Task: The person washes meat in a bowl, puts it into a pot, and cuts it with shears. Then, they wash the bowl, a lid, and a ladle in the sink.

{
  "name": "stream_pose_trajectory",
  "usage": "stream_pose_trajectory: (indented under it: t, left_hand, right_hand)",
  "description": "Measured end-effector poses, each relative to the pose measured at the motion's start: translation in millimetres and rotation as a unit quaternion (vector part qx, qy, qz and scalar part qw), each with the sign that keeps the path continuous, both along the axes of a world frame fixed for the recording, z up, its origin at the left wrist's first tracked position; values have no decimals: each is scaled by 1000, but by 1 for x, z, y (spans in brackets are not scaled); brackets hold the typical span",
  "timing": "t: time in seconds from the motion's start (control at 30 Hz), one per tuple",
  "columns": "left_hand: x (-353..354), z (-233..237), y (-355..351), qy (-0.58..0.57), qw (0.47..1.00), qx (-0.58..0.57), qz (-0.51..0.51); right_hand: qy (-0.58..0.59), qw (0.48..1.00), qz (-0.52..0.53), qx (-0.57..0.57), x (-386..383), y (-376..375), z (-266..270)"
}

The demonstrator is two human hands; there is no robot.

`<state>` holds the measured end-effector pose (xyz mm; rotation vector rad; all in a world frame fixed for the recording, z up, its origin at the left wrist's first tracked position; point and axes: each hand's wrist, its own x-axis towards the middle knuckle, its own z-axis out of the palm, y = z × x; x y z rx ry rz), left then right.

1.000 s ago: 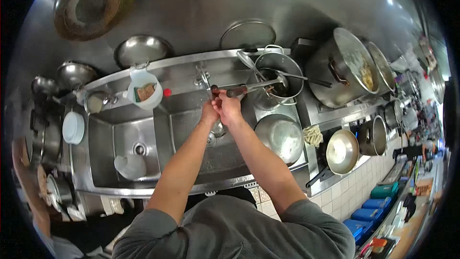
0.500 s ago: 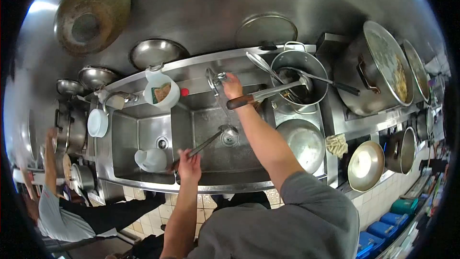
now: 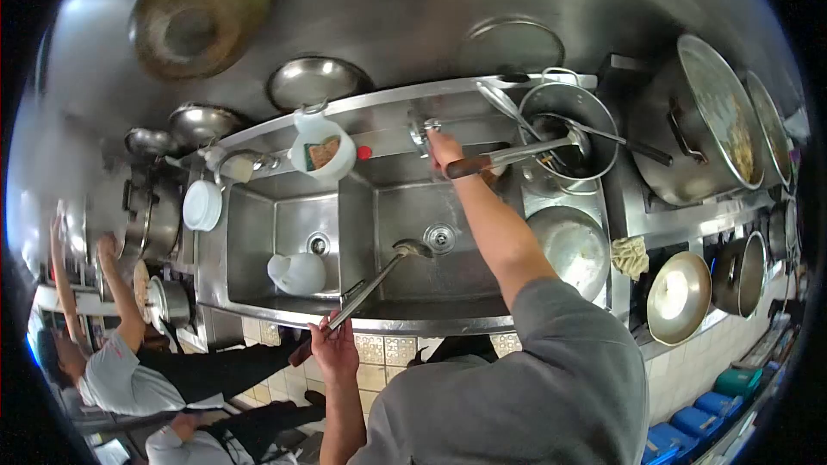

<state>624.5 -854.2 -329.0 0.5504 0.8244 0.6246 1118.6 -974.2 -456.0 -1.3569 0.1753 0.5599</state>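
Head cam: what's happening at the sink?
One person stands at a double steel sink. Their left hand grips a long ladle by its handle, its bowl over the right basin beside the drain. Their right hand is up at the faucet. Other people are at the far left.

Kitchen tally: two sink basins [image 3: 258,258], two white jugs [image 3: 297,274], three steel bowls [image 3: 314,82] on the back ledge, one wok [image 3: 198,9] on the wall, one round lid [image 3: 511,45], one yellow cloth [image 3: 631,256], four long-handled utensils [image 3: 370,280] — and two co-workers [image 3: 121,370] at the left edge.
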Motion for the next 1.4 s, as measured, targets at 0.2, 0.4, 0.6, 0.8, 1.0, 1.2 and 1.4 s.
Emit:
stream_pose_trajectory:
  t: [0.2,0.4,0.6,0.8,1.0,1.2,1.4]
  left_hand:
    - [-11,24,7,6,997,65,-31]
    - [-21,27,1,-39,937,285,-198]
    - [-54,92,10,-101,808,401,-421]
    - [-133,79,85,-6,704,456,-545]
    - [-255,-103,184,233,862,399,-209]
    - [-499,-292,195,703,428,473,-316]
    - [-554,-229,66,660,733,-41,-159]
  right_hand:
    - [201,972,81,87,-219,-40,-42]
    - [276,912,263,151,-365,-22,99]
    - [262,899,268,225,-396,-5,146]
    - [362,868,106,322,-434,-39,141]
    - [24,987,159,-5,-482,-74,159]
    - [-122,944,233,-198,-431,-90,149]
    - [-224,916,171,-286,-394,-73,79]
